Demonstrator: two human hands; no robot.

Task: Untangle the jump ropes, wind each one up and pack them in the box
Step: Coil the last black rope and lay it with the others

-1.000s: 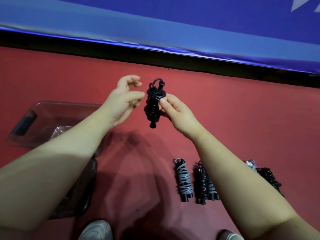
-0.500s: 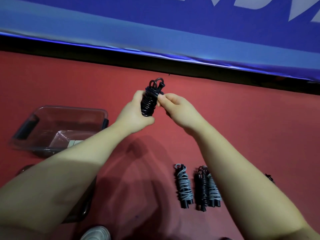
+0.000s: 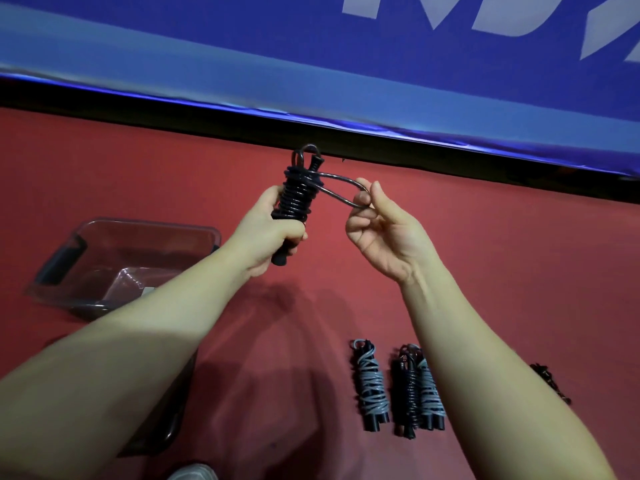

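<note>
1. The red floor [image 3: 138, 174] runs under a blue banner [image 3: 242, 46]; the clear box [image 3: 86, 237] sits on it at your left.
2. Your left hand [image 3: 273, 233] grips the wound black jump rope [image 3: 298, 199], held upright above the floor.
3. Your right hand [image 3: 384, 233], near it, pinches a loop [image 3: 341, 192] drawn from the bundle's top.
4. Other wound ropes [image 3: 372, 386] lie side by side by your right forearm.

A second ago the right hand [image 3: 384, 230] holds the black jump rope [image 3: 296, 197] alone, and the left hand [image 3: 266, 233] waits beside it with loose fingers. Now the left hand grips the wound bundle near the middle of the frame. The right hand is off the bundle, further right, and pinches a loop [image 3: 341, 192] that sticks out sideways from the top coils.
</note>
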